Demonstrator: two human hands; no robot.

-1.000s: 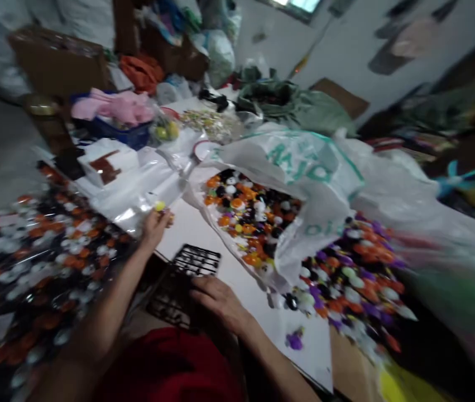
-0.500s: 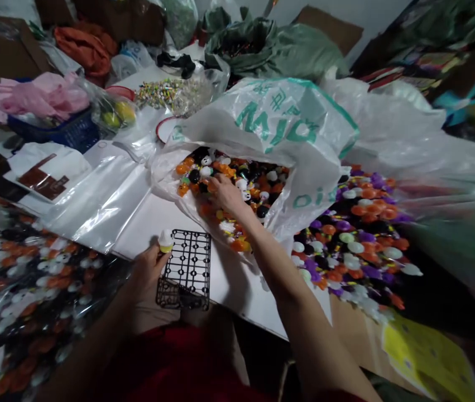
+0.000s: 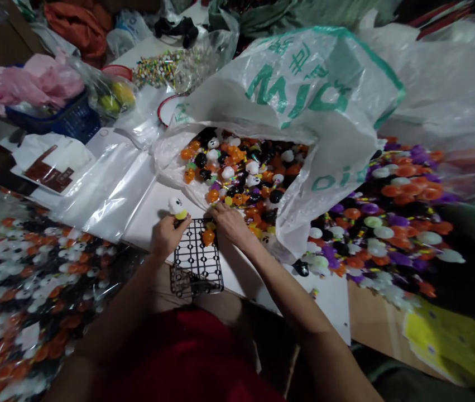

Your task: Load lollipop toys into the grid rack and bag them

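My left hand point(image 3: 165, 237) is closed at the upper left corner of a black plastic grid rack point(image 3: 199, 258) with rows of round holes. Just above its thumb stands a small white ghost-like figure point(image 3: 176, 206) with a yellow base. At the rack's upper right corner my right hand point(image 3: 233, 224) has its fingers curled round a small orange figure point(image 3: 208, 237) with a yellow part. The fingertips partly hide how it meets the rack. Behind the right hand, an open white plastic bag point(image 3: 333, 139) holds many orange, black and white figures point(image 3: 252, 167).
More figures are heaped at right point(image 3: 400, 223) and under clear plastic at left point(image 3: 44, 273). A black figure point(image 3: 301, 268) lies on the white tabletop point(image 3: 329, 304). Clear plastic sheets point(image 3: 99, 187) lie at left, near a blue basket point(image 3: 65, 120) with pink bags.
My right hand has come out of the bag toward me and to the rack, bringing the orange figure. My left hand, with the rack and white figure, has shifted slightly right and upward in view.
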